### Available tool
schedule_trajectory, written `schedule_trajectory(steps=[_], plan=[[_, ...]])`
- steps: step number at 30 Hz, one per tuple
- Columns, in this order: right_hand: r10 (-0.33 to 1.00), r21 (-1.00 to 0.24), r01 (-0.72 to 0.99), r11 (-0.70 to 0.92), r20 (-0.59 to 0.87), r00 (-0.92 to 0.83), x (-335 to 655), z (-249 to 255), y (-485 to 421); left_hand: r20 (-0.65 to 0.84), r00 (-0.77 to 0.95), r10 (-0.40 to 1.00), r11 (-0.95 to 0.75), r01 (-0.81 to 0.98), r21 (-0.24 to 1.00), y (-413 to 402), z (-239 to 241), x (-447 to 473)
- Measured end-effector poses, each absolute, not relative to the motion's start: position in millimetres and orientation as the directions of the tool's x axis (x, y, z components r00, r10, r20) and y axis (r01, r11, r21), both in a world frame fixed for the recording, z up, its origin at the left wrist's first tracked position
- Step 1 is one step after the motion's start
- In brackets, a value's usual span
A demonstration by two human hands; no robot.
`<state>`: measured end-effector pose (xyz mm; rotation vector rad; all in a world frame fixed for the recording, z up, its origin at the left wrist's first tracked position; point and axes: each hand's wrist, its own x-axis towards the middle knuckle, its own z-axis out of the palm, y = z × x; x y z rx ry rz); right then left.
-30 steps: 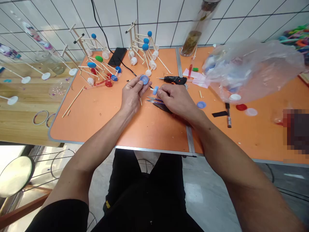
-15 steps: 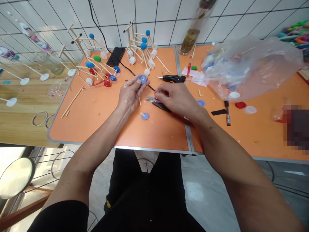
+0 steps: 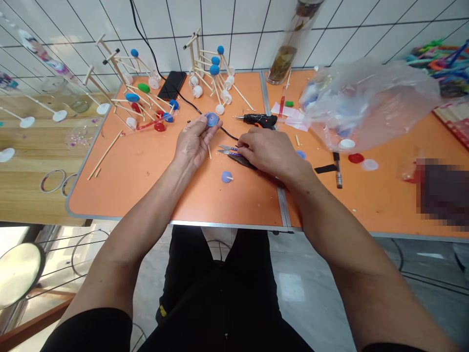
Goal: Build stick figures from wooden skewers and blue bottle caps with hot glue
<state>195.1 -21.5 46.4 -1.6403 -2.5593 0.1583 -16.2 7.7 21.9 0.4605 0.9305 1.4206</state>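
My left hand (image 3: 194,142) is closed, pinching a blue bottle cap (image 3: 212,119) by its edge with the hollow side facing up. A short wooden stick (image 3: 209,152) shows just beside that palm. Over the table to the right, my right hand (image 3: 262,147) has its fingers curled together at the handle end of small thread snips (image 3: 227,150); what those fingers hold, if anything, is hidden. The snips' blades point left, next to a dark object (image 3: 242,162) partly under the hand. A blue disc with a short stick (image 3: 226,176) lies nearer the front edge.
Stick-built models with caps and coloured balls (image 3: 214,69) (image 3: 143,88) stand at the back. Behind my right hand lies a black glue gun (image 3: 258,120). A phone (image 3: 172,86), a glass tube (image 3: 284,58) and a plastic bag of caps (image 3: 370,105) are farther back.
The blue disc with the stick has turned and shifted right, its stick now pointing right. The view has shifted slightly. Both hands stay nearly in place, the left still holding the cap.
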Motion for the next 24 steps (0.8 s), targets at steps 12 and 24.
schedule_trajectory(steps=[12,24], plan=[[0.916,-0.187,0.911,0.368,-0.095,-0.39,178.5,35.8,-14.7,-0.291,-0.099,0.952,0.16,-0.648,0.745,5.5,28.7,-17.0],[0.885,-0.013,0.887,0.461,-0.071,-0.46,169.7,37.2,-21.5,-0.285,-0.127,0.95,0.144,-0.632,0.762,11.1,25.3,-23.1]])
